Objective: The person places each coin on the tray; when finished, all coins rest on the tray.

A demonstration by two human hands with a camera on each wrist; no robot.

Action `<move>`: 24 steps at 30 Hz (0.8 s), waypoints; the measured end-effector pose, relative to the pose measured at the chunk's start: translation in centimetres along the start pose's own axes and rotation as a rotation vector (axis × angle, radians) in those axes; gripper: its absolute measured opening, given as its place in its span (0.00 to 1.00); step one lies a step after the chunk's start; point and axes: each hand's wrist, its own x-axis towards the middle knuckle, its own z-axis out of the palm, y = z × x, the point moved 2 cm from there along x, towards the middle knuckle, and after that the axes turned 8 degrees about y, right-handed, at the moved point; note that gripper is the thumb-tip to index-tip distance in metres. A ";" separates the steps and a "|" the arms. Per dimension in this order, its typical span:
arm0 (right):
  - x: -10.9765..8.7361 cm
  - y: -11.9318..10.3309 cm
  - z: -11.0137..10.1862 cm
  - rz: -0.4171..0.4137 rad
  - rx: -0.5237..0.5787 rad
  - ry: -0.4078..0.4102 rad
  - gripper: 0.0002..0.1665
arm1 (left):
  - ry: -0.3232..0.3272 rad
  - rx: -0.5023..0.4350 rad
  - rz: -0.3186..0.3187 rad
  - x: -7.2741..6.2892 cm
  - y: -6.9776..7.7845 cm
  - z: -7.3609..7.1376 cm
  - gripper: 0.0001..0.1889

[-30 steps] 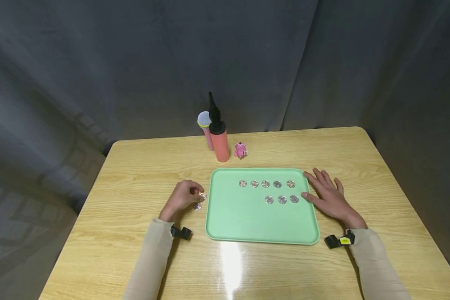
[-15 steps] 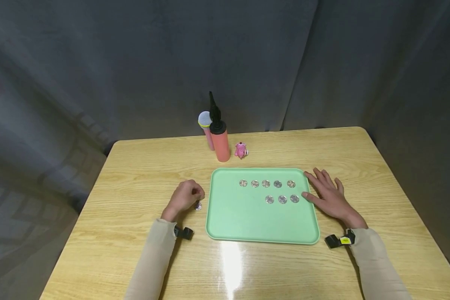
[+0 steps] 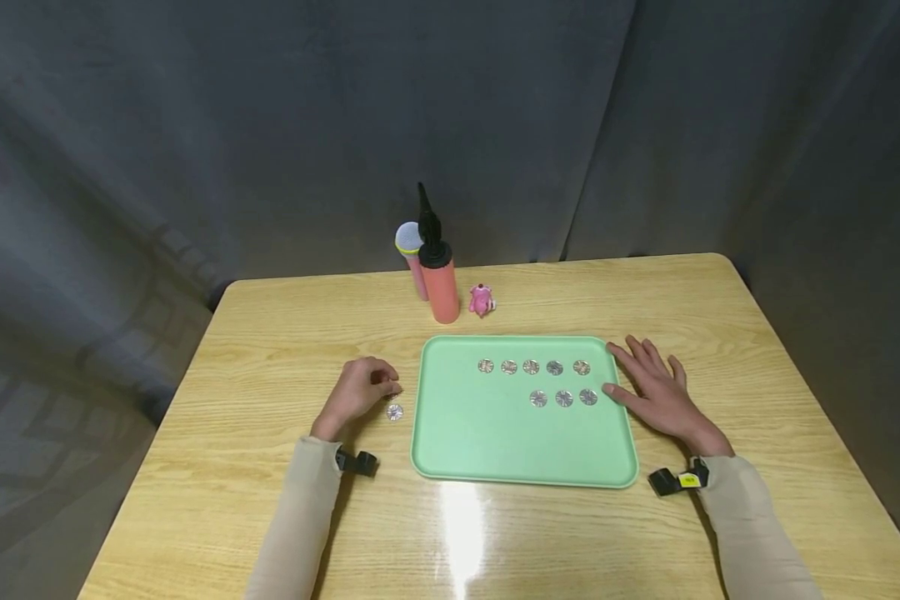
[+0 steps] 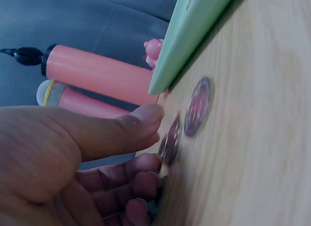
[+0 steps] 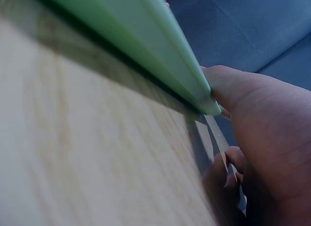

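My left hand (image 3: 356, 392) is left of the green tray (image 3: 487, 450), fingers loosely bent, thumb and index fingertip a little apart. Just at those fingertips is a shiny round disc (image 4: 171, 141), partly covered in the head view; whether they touch it is unclear. A second shiny disc (image 3: 395, 412) lies flat on the table nearer the person. On the tray, an upper row of several discs (image 3: 531, 367) sits above a row of three discs (image 3: 563, 398). My right hand (image 3: 656, 397) lies spread at the tray's right side, its thumb against the rim.
Behind the tray stand a red balloon pump (image 3: 442, 287) with a black nozzle and a pink toy microphone (image 3: 412, 250). A small pink figurine (image 3: 482, 301) is beside them. A grey curtain (image 3: 345, 133) hangs behind the wooden table (image 3: 270, 333).
My left hand first stayed over the disc with fingers drawn together, then shifted slightly left and loosened. That disc has slid left, away from the tray. My right hand keeps its place.
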 end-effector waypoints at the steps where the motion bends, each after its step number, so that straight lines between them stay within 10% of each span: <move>1: 0.0 0.0 0.0 0.000 0.001 -0.003 0.43 | -0.003 0.002 0.002 -0.1 -0.2 -0.2 0.06; 24: 0.0 0.1 0.1 -0.012 0.009 0.019 0.43 | 0.014 0.191 0.049 -1.1 0.4 -0.1 0.07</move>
